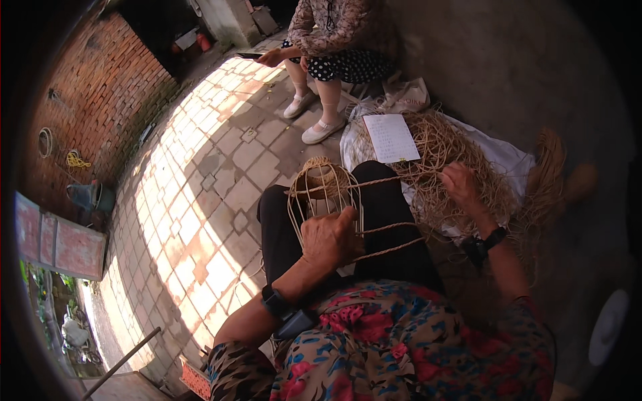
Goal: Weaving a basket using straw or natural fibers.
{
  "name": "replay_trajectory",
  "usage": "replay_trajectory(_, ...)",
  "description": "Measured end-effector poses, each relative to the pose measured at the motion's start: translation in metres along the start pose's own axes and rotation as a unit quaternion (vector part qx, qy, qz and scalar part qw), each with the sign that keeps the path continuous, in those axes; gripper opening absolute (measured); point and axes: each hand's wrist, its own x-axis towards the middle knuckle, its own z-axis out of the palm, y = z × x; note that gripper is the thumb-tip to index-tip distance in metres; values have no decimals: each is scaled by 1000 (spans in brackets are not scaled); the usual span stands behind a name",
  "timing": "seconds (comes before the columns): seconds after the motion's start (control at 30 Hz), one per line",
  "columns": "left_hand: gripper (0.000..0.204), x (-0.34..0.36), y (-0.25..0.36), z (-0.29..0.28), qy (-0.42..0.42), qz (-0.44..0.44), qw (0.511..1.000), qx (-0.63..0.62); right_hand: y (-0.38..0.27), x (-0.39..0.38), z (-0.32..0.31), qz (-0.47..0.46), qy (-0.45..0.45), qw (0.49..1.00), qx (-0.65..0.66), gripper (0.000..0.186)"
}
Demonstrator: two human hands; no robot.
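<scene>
A cage-like wire frame [319,162], wrapped with tan cord at its far end, rests on my lap between my knees. My left hand [331,237] is closed round the near part of its wires. From the frame a twisted cord [381,181] runs taut to the right, up to my right hand [460,184], whose fingers are closed on it. Two more cord strands [391,228] stretch rightward from beside my left hand. Below my right hand lies a tangled heap of tan cord [448,144].
The heap lies on a white sheet [491,137], a written paper [391,138] on top. Ahead sits a person in a dotted skirt [351,65], holding a dark flat device [249,56]. A cord bundle [550,160] is at right; a brick wall [100,87] stands at left.
</scene>
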Motion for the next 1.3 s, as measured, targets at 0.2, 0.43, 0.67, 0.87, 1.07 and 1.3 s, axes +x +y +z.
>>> replay_trajectory(0.2,13,-23,-27,13,111,-78,988,-70,68,-23,-45,207,57,970,-115,22)
replay_trajectory(0.43,10,-25,-29,7,85,-206,951,-214,-138,-13,-26,190,-433,669,574,30)
replay_trajectory(0.67,29,-20,-22,-16,-31,-268,936,-225,-153,9,38,240,-186,484,821,24)
replay_trajectory(0.87,33,-18,-25,-9,-95,-321,926,-175,-179,61,64,73,-155,845,507,18)
replay_trajectory(1.07,33,-23,-23,-7,-114,-325,926,-157,-199,54,65,-55,-196,965,165,18)
replay_trajectory(1.3,26,-44,-39,3,-62,-310,895,-315,-200,59,61,-117,-90,965,215,26)
